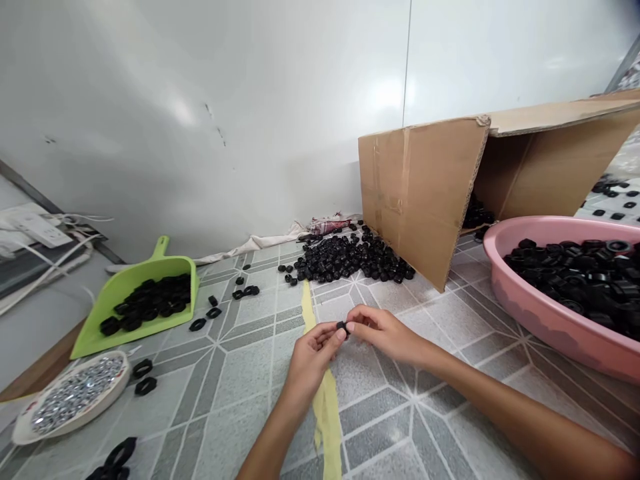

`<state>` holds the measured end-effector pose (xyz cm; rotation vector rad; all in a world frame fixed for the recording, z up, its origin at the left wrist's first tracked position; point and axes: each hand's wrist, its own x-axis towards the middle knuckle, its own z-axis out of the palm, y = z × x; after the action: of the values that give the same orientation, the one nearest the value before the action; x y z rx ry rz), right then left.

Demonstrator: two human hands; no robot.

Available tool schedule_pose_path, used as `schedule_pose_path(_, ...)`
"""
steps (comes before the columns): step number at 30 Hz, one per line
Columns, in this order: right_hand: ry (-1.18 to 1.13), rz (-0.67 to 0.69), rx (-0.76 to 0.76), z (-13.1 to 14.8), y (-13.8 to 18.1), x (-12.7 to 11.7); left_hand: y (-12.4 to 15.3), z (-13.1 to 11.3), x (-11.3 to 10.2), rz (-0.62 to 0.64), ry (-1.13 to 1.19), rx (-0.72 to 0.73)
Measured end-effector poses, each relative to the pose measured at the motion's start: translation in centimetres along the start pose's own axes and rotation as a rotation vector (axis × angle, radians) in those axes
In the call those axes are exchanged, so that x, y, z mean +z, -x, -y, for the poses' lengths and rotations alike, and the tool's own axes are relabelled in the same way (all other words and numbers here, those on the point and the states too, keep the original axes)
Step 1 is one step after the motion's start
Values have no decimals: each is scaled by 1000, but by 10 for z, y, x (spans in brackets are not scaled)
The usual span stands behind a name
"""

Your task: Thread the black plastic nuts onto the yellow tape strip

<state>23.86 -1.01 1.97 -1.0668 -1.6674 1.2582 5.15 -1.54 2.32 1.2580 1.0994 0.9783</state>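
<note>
My left hand (311, 353) and my right hand (383, 331) meet over the tiled floor, fingertips pinched together on one small black plastic nut (343, 327). Both hands grip it, low over a yellow tape strip (325, 400). A heap of the same black nuts (350, 259) lies on the floor just beyond my hands, by the wall.
A green dustpan (100, 323) holds black nuts at the left; a white dish (23, 430) of small silver parts sits nearer me. A cardboard box (420, 193) lies on its side at the right, beside a pink basin (545, 320) full of black nuts. Loose nuts dot the floor.
</note>
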Motion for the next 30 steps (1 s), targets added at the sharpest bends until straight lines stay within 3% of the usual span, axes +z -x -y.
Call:
schedule_pose_path(3,66,-76,38,-7,-1,3,2,-3,1,22,-2,-16)
schedule_pose_path(5,-11,-95,39,-11,-3,3,2,-3,-1,3,9,-24)
schedule_pose_path(9,-183,-14,-1,-11,-6,1,-1,0,-5,-6,36,-20)
schedule_pose_path(16,-131,-1,62,-11,-5,5,-2,3,-4,41,14,-31)
schedule_pose_path(22,-224,83,-6,-13,-6,0,-2,4,-3,31,23,-43)
schedule_pose_path(30,-199,-48,28,-10,-5,8,0,5,-1,51,-7,-29)
